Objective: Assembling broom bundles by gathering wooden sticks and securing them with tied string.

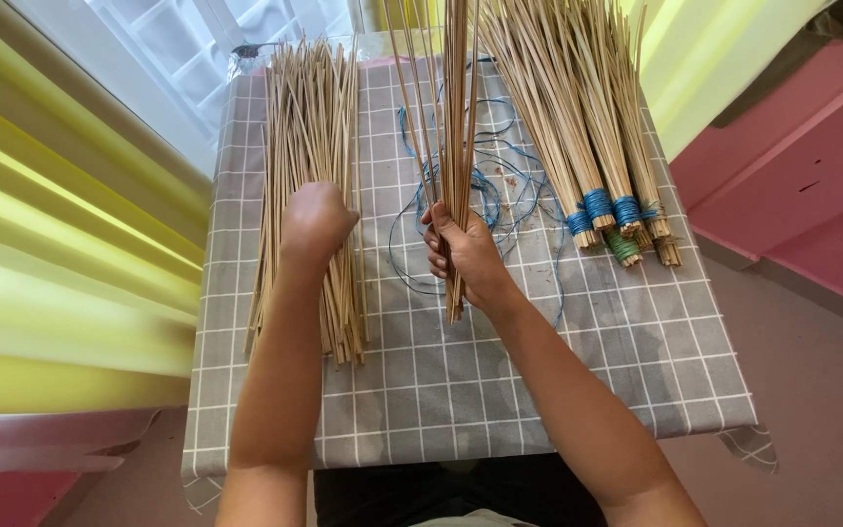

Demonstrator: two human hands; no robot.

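Nearest: grey checked cloth (461,410) is covering the table, front part bare.

Left hand (314,222) is being held over the loose sticks (309,195), fingers curled down into the pile; it looks like a few sticks are being picked, but what is pinched underneath cannot be told.

Right hand (465,256) is being clenched round a small bundle (456,146), held upright-ish, butt ends poking out below the fist, tips running off the top edge. Bundle is thin and no binding is being shown on it.

Blue string (500,200) is lying loose in a tangle on the cloth, just behind and right of the right hand.

Far right: tied bundles (587,117) are lying together, several bound in blue near the butts, at least one in green (622,247). Exact count cannot be told.

Progress, as a judgement: several bundles are done; the one in hand is being built up and is not yet tied. The loose pile is large, so a lot of the work is being left to do.
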